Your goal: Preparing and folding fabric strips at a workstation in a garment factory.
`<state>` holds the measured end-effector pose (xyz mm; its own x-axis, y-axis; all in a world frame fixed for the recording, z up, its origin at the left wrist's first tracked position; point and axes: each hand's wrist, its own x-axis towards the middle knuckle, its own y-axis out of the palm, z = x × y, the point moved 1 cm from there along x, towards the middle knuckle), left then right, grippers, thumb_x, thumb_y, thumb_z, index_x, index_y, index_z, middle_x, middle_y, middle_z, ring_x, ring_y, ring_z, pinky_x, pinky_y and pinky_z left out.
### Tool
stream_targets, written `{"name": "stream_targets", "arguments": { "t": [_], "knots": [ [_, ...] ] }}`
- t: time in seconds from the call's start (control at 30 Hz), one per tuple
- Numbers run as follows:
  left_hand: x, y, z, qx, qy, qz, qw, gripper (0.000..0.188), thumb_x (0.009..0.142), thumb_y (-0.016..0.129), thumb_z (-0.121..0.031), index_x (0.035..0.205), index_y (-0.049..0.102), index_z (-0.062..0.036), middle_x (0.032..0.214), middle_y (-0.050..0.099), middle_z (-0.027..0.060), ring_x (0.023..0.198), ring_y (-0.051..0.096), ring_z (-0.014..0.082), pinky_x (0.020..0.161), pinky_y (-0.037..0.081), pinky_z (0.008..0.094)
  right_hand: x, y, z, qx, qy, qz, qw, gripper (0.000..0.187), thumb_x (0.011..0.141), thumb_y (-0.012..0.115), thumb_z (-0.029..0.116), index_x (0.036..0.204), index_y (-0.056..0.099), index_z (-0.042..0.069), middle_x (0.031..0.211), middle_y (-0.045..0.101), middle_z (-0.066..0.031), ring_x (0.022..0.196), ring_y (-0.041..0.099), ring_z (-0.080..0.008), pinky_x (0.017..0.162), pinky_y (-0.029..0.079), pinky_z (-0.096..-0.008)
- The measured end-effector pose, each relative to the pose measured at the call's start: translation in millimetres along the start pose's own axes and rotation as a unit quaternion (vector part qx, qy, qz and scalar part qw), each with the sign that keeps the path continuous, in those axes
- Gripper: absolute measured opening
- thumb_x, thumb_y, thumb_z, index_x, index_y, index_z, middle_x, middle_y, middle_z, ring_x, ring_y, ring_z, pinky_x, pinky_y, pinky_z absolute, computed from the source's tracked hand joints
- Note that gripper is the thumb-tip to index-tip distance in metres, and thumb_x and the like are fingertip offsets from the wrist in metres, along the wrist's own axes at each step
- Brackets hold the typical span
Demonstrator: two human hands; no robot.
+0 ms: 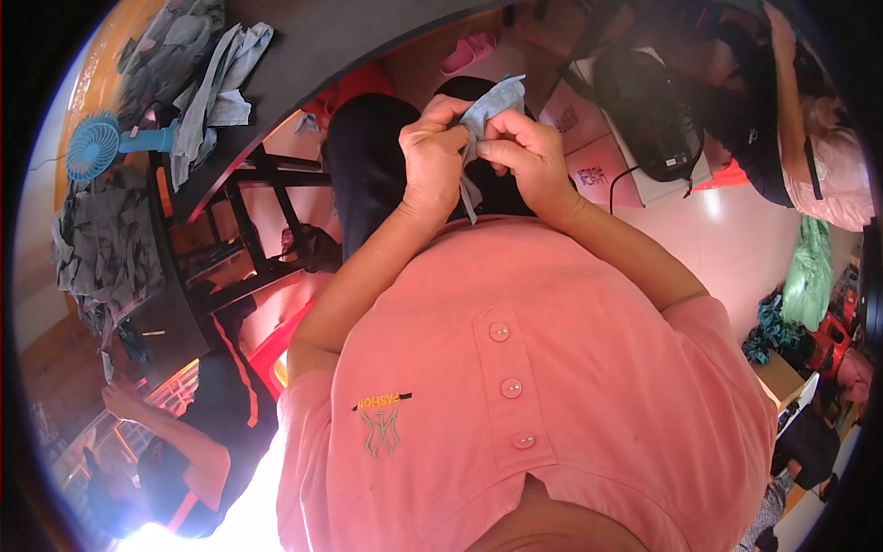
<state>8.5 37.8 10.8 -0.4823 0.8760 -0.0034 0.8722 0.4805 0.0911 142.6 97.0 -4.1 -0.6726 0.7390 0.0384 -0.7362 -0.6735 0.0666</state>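
Observation:
A narrow light blue-grey strip of cloth (497, 97) is held up over my lap, one end sticking out above my fingers. Its other end hangs between my hands toward my shirt. My left hand (434, 152) is closed on the cloth from the left, thumb and fingers pinching. From the right, my right hand (526, 155) pinches the same piece with thumb and forefinger. The two hands are close together, and the part of the cloth between the fingers is partly hidden.
A dark table (313, 41) bears strips of cloth (221, 87), a blue handheld fan (97, 145) and a heap of grey cloth pieces (110, 248). Cartons (602, 170) and a black bag (648, 120) stand right. People sit at lower left and upper right. A pink slipper (467, 53) lies ahead.

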Motion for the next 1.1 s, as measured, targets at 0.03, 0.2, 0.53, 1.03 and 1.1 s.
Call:
{"name": "stream_targets", "arguments": {
  "t": [0.03,0.2,0.53,1.03,1.1],
  "knots": [
    [1,-2,0,0.043,0.042,-0.010,0.998,0.027,0.078,0.047,0.008,0.094,0.068,0.0024,0.083,0.062,0.0001,0.069,0.050,0.0056,0.063,0.039,0.0183,-1,2,1,0.014,0.005,0.010,1.000,0.010,0.084,0.066,0.009,0.084,0.057,0.003,0.075,0.058,0.0000,0.064,0.050,-0.0061,0.058,0.041,-0.0223],
    [1,-6,-8,0.039,-0.009,-0.006,0.999,0.026,0.077,0.050,0.011,0.096,0.066,0.0045,0.088,0.063,0.0011,0.076,0.054,0.0066,0.068,0.042,0.0186,6,4,14,-0.013,-0.034,-0.087,0.996,0.015,0.083,0.068,0.011,0.085,0.059,0.000,0.069,0.059,-0.0024,0.063,0.052,-0.0070,0.057,0.042,-0.0240],
    [-8,0,-11,-0.018,-0.007,0.016,1.000,0.035,0.079,0.045,0.015,0.106,0.062,0.0004,0.096,0.062,0.0044,0.084,0.056,0.0073,0.076,0.045,0.0192,4,1,15,-0.010,-0.069,-0.070,0.995,0.010,0.084,0.066,0.007,0.088,0.059,0.000,0.072,0.062,-0.0046,0.065,0.055,-0.0084,0.058,0.044,-0.0260],
    [-14,1,-4,0.149,0.159,0.071,0.973,0.025,0.073,0.051,0.013,0.091,0.063,0.0023,0.075,0.054,0.0068,0.064,0.052,0.0131,0.058,0.043,0.0244,-3,-10,10,-0.154,-0.114,-0.031,0.981,0.011,0.083,0.067,0.009,0.086,0.058,0.002,0.071,0.060,-0.0106,0.061,0.058,-0.0188,0.056,0.045,-0.0294],
    [-16,-2,-1,0.183,0.138,0.101,0.968,0.024,0.071,0.051,0.014,0.090,0.063,0.0032,0.075,0.054,0.0080,0.062,0.052,0.0152,0.056,0.044,0.0260,-11,-8,18,-0.140,-0.085,-0.013,0.986,0.012,0.083,0.067,0.010,0.087,0.058,0.003,0.071,0.060,-0.0104,0.061,0.058,-0.0189,0.057,0.045,-0.0296]
  ]
}}
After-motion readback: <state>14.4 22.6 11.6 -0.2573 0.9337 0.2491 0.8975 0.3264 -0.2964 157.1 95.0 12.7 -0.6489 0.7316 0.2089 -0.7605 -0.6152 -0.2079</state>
